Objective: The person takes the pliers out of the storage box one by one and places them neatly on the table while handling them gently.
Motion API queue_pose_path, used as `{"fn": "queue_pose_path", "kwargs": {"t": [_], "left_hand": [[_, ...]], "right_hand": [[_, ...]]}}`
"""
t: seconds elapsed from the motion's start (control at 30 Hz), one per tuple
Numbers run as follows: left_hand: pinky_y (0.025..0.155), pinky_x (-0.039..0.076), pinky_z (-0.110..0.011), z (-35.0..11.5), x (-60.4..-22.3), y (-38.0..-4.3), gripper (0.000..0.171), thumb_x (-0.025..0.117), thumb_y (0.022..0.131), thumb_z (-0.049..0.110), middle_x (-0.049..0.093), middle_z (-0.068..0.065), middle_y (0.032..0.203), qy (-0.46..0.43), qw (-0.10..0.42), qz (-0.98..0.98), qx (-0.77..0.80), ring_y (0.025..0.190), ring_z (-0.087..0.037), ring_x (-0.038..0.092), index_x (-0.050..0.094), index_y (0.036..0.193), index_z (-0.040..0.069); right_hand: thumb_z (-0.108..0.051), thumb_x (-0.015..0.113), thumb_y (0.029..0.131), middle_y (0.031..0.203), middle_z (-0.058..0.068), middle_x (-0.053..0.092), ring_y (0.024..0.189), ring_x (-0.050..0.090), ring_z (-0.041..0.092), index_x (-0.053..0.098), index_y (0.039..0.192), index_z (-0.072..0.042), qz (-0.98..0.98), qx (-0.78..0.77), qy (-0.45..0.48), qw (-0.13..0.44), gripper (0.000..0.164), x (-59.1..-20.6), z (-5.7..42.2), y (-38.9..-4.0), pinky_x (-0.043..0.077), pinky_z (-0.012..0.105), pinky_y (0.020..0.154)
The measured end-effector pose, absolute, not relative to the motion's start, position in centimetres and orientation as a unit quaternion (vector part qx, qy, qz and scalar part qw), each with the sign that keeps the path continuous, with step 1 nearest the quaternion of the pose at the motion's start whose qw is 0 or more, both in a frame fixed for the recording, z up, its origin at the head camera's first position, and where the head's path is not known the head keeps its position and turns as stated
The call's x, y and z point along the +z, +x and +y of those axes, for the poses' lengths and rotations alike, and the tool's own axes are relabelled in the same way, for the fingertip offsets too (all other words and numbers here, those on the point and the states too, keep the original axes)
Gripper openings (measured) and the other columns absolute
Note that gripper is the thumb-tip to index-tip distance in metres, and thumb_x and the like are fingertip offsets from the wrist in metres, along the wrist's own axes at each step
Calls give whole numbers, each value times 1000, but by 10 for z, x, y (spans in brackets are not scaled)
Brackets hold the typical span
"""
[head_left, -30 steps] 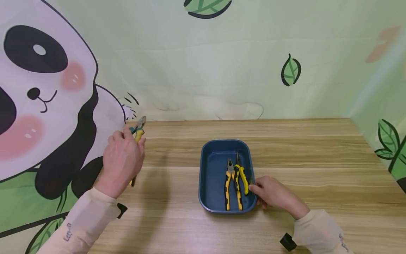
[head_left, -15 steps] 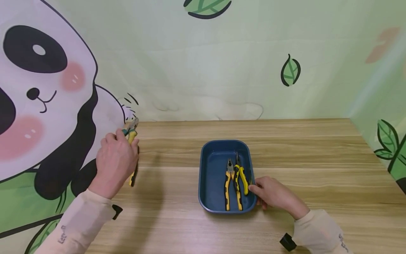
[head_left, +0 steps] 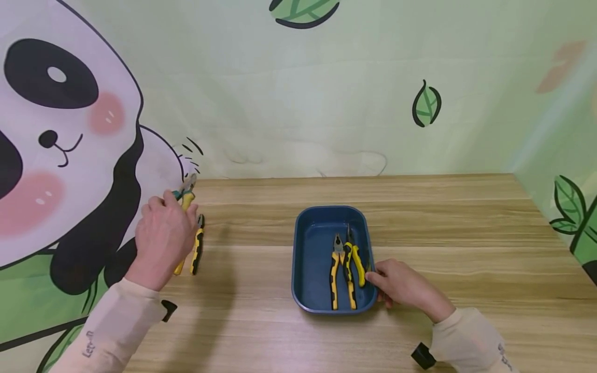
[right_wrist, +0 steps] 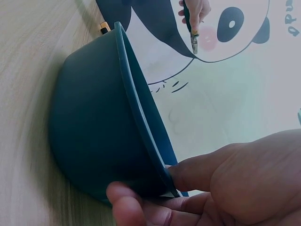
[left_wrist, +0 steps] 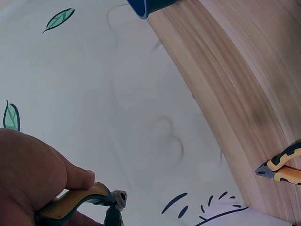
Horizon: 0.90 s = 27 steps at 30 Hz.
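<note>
Above the table [head_left: 443, 228], away from the blue tray [head_left: 314, 267] our right hand [head_left: 402, 284] pinches, our left hand [head_left: 162, 235] has moved further left, fingers curled round green-and-yellow pliers [head_left: 187, 199]. We seem mid-carry; the next move calls for avoiding the loose pliers [head_left: 198, 244] nearby.

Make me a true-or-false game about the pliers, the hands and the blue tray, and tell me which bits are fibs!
1. The left hand holds green-and-yellow pliers. True.
2. The right hand holds pliers too. False: it grips the edge of the blue tray.
3. The blue tray is empty. False: black-and-yellow pliers lie in it.
4. Another pair of pliers lies on the wooden table. True.
5. The big animal on the backdrop is a cat. False: it is a panda.
</note>
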<state>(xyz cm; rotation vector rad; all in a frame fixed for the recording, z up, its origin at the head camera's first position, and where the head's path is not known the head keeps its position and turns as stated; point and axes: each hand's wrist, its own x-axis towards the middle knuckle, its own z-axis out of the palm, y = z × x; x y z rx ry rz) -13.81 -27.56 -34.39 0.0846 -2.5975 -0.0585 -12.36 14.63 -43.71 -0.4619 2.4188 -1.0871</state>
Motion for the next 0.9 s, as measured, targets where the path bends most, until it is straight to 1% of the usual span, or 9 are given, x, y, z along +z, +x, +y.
{"fn": "queue_pose_path", "kwargs": {"t": [0.1, 0.2, 0.33, 0.53, 0.67, 0.9], "left_hand": [[56, 50, -61, -277, -343, -138, 52, 60, 102, 24, 50, -37, 85, 38, 258, -965, -21, 77, -56, 55, 50, 114, -26], [57, 50, -62, -277, -342, -138, 50, 60, 102, 23, 50, -37, 85, 42, 257, -965, -26, 78, -56, 55, 50, 110, -25], [58, 50, -62, -277, -341, -138, 49, 60, 102, 23, 50, -37, 85, 48, 253, -966, -29, 79, -57, 55, 50, 109, -25], [61, 51, -62, -275, -338, -139, 53, 58, 103, 24, 51, -38, 88, 56, 234, -970, -26, 82, -57, 56, 49, 116, -27], [62, 51, -63, -275, -337, -139, 52, 59, 103, 23, 51, -39, 89, 54, 237, -970, -25, 82, -58, 56, 49, 115, -27], [62, 52, -62, -275, -336, -140, 56, 58, 103, 25, 51, -39, 89, 55, 225, -973, -22, 81, -57, 56, 48, 118, -28]], "right_hand": [[-13, 55, 107, 64, 2, 61, 48, 57, 13, 65, 87, -2, 876, -393, -165, 224, 25, -438, 147, -123, 43, 27, 48], [-13, 55, 107, 64, 2, 61, 48, 57, 13, 65, 87, -3, 877, -393, -159, 226, 25, -438, 147, -123, 42, 27, 48], [-13, 54, 107, 63, 1, 61, 48, 57, 13, 64, 86, -3, 879, -389, -161, 222, 25, -438, 147, -124, 41, 26, 48], [-13, 54, 107, 63, 1, 61, 48, 57, 13, 64, 88, -2, 879, -390, -158, 224, 24, -438, 146, -124, 41, 26, 49], [-13, 55, 107, 64, 2, 61, 49, 57, 13, 66, 89, -2, 879, -391, -150, 229, 24, -437, 146, -124, 42, 27, 49], [-12, 55, 107, 64, 2, 61, 49, 57, 13, 66, 90, -2, 880, -388, -147, 229, 23, -437, 145, -125, 43, 28, 49]]}}
